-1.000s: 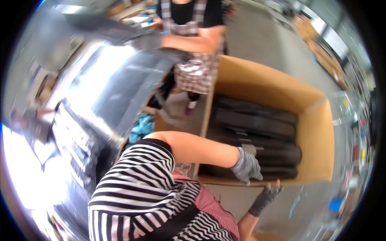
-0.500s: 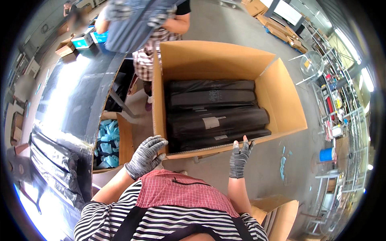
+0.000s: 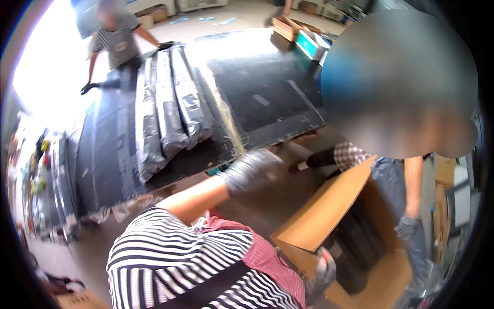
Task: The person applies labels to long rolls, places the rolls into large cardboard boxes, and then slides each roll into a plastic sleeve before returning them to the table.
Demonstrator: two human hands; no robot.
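Observation:
My left hand, in a grey glove, is raised in mid-air between the black table and the cardboard box, blurred and holding nothing. My right hand, also gloved, is low by the near corner of the open cardboard box; I cannot tell whether it grips the box. Long black wrapped bundles lie inside the box. My striped sleeve and red apron fill the lower middle.
A co-worker stands at the right of the box, one gloved hand hanging over it. A long black table carries several black wrapped bundles. Another person leans on its far end. Small boxes stand beyond.
The view has swung left and up from the box toward the black table. My left hand has lifted away from the box edge; the box now sits at the lower right.

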